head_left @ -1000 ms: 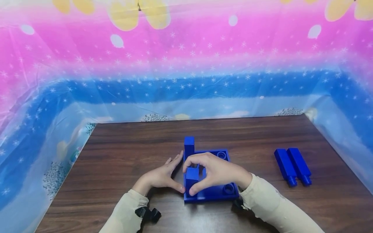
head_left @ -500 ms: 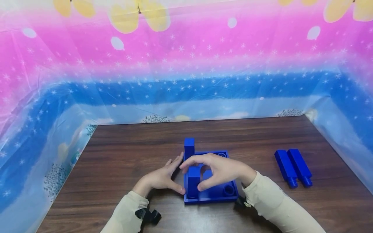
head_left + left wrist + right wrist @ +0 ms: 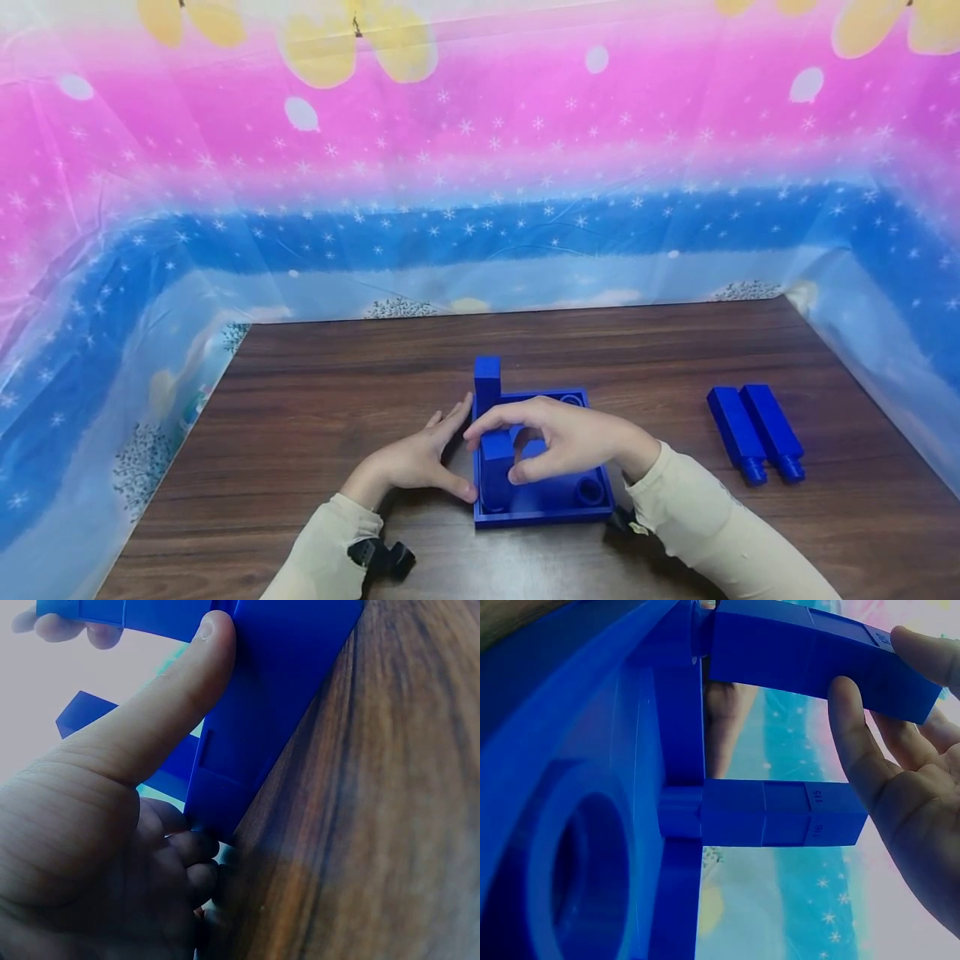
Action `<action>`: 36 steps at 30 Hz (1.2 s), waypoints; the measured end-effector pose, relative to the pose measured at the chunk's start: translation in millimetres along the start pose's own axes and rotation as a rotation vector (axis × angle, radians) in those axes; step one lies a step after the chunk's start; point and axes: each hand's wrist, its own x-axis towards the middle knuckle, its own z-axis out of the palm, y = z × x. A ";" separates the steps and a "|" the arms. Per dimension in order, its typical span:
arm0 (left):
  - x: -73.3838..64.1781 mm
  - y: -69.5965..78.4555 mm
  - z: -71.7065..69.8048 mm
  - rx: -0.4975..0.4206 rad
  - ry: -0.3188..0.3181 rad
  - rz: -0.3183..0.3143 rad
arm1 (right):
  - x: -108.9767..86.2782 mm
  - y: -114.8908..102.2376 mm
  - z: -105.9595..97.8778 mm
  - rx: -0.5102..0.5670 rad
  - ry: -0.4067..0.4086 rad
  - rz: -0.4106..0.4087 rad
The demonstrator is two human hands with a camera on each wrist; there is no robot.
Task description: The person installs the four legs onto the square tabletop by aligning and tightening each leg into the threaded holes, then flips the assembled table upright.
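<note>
On the table (image 3: 337, 358), the blue base (image 3: 543, 519) could skid toward nine o'clock if my wide-spread left hand (image 3: 416, 458) yields; my right hand (image 3: 566, 437), loosely curled round the near post (image 3: 496, 483) at the base's seven o'clock corner, could tilt it by pulling sideways.

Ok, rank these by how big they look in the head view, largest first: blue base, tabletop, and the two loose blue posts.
1. Tabletop
2. Blue base, partly covered
3. Left loose post and right loose post: look alike, so unranked
</note>
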 end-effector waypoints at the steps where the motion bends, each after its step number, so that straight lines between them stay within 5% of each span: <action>1: 0.0 0.0 0.0 0.000 0.000 0.002 | 0.0 -0.2 0.2 0.004 0.001 0.001; 9: 0.6 -2.1 0.8 0.004 -0.002 0.013 | 0.4 -6.0 1.5 0.021 0.010 0.051; 36: 1.0 -2.2 0.5 -0.003 -0.011 0.024 | 2.5 -3.9 8.1 -0.139 0.058 -0.011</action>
